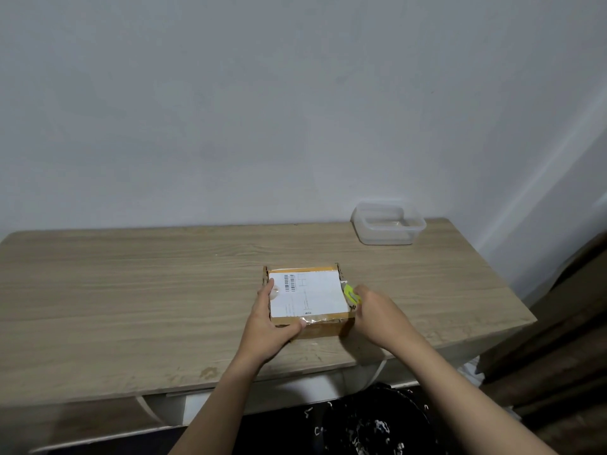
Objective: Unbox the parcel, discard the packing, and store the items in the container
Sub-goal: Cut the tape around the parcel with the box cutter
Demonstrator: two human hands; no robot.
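A small cardboard parcel (308,298) with a white shipping label and clear tape lies on the wooden table (131,290), closed. My left hand (269,320) grips its near left corner, thumb on the front edge. My right hand (377,318) is at the parcel's right side and holds a small yellow-green cutter (351,294) whose tip touches the right edge of the lid. A clear plastic container (387,224) stands open at the back right of the table.
A pale wall rises right behind the table. A brown curtain (558,339) hangs at the right beyond the table's end. Dark patterned cloth (371,425) shows below the table's front edge.
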